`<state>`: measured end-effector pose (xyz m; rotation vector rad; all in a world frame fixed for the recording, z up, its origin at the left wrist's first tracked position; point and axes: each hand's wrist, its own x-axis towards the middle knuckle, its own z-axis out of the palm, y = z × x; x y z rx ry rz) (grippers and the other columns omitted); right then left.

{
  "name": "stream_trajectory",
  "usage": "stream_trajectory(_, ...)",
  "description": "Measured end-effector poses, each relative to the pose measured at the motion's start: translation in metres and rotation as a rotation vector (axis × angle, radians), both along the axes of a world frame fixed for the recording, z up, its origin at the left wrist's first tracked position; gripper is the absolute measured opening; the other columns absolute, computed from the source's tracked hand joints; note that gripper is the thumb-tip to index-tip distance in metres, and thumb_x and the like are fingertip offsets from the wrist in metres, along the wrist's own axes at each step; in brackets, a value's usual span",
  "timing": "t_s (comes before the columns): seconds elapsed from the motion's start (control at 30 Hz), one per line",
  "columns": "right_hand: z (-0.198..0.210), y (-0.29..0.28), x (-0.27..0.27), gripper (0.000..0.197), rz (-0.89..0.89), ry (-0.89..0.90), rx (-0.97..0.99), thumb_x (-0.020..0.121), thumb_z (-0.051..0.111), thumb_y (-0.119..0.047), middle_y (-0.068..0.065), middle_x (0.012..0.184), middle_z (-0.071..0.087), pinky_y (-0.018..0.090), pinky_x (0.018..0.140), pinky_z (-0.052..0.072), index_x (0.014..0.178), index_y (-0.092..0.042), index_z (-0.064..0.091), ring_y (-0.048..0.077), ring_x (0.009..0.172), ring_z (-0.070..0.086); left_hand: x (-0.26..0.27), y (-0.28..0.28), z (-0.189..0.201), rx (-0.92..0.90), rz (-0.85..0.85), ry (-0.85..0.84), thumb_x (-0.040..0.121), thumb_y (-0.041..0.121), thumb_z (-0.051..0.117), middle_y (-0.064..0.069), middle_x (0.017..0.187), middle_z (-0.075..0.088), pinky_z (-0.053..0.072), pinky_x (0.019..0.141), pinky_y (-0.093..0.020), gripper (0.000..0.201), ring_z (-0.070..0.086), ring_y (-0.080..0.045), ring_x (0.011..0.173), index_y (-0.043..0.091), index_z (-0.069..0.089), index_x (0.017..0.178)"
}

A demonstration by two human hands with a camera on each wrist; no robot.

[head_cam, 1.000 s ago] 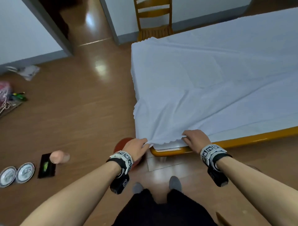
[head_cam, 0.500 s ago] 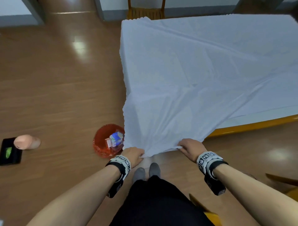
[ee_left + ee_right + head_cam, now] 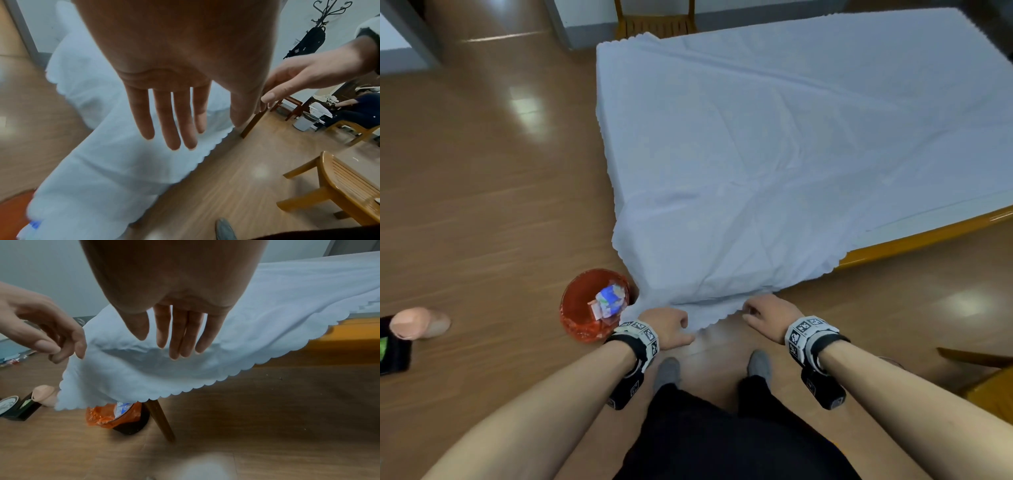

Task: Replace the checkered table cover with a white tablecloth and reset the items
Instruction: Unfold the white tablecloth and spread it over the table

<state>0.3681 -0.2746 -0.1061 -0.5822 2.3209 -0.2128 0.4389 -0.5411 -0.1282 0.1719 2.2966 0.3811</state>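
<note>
1. Both hands have let go of the white tablecloth point(image 3: 774, 154): the left hand point(image 3: 667, 327) and right hand point(image 3: 770, 317) now hover with fingers straight
2. The cloth's scalloped corner point(image 3: 107, 386), earlier pulled taut, now hangs loose over the table point(image 3: 928, 236) corner, beside the red bin point(image 3: 582, 308)

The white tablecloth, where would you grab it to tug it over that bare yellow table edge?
On the white tablecloth, probably the scalloped hem, where it hangs off the near corner, coming from the near side. It droops clear of the table, so fingers can pinch it above and below; the yellow table edge beside it lies uncovered.
</note>
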Motion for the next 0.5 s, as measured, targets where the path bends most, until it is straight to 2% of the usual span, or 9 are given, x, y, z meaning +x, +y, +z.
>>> stream_trajectory(0.13,0.004,0.044,-0.038,0.027,0.013,0.039,-0.055,0.098,0.047,-0.035,-0.002,0.117,0.062,0.033,0.086,0.047,0.118,-0.023,0.060,0.019,0.108,0.058,-0.043,0.044,0.020,-0.012,0.031,0.066,0.089,0.052,0.052,0.000,0.107,0.064,0.045,0.079,-0.031,0.030,0.059,-0.024,0.098,0.025,0.057,0.103)
stream_trajectory(0.3,0.012,0.133,-0.084,0.027,-0.077,0.082,-0.117,0.098,0.047,-0.029,-0.003,0.121,0.061,0.033,0.092,0.047,0.123,-0.024,0.059,0.018,0.112,0.056,-0.097,0.125,0.050,-0.026,0.116,0.130,0.086,0.046,0.054,0.003,0.103,0.066,0.042,0.072,-0.028,0.026,0.059,-0.021,0.093,0.025,0.061,0.100)
stream_trajectory(0.43,0.025,0.212,-0.115,0.023,-0.146,0.103,-0.111,0.097,0.049,-0.026,-0.004,0.115,0.061,0.031,0.084,0.050,0.118,-0.026,0.060,0.016,0.100,0.058,-0.136,0.200,0.067,0.032,0.164,0.181,0.087,0.041,0.055,0.008,0.095,0.063,0.046,0.076,-0.028,0.020,0.058,-0.018,0.089,0.027,0.062,0.099)
stream_trajectory(0.5,0.032,0.250,-0.132,0.022,-0.210,0.121,-0.104,0.097,0.050,-0.025,-0.006,0.112,0.061,0.031,0.081,0.053,0.115,-0.028,0.061,0.013,0.092,0.059,-0.156,0.237,0.073,0.064,0.160,0.205,0.088,0.039,0.053,0.009,0.097,0.064,0.047,0.080,-0.029,0.019,0.059,-0.017,0.090,0.028,0.062,0.101)
